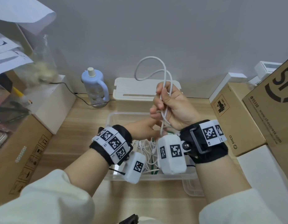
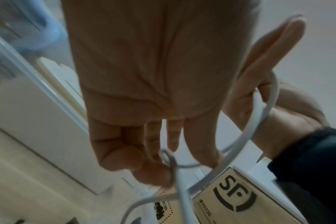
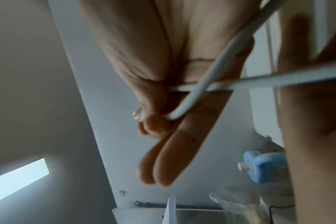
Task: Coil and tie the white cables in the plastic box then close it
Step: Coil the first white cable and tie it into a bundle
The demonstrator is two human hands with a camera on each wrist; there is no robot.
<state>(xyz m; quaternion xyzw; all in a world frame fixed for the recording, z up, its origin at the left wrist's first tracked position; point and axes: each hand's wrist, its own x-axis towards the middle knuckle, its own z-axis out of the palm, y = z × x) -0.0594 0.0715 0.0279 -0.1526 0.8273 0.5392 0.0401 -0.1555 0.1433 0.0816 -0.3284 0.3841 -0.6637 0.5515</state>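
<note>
wooden table [image 1: 75,126] | plastic box [image 1: 111,120] | bottle [image 1: 94,88] | cardboard boxes [image 1: 233,120]

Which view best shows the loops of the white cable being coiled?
The head view: the white cable rises in full loops above the right hand, over the plastic box. The left wrist view shows only blurred arcs of it near the left hand. The right wrist view shows just two strands crossing the palm.

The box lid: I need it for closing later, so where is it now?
In the head view, the clear lid lies on the wooden table at the near right corner of the plastic box, below the right hand.
</note>
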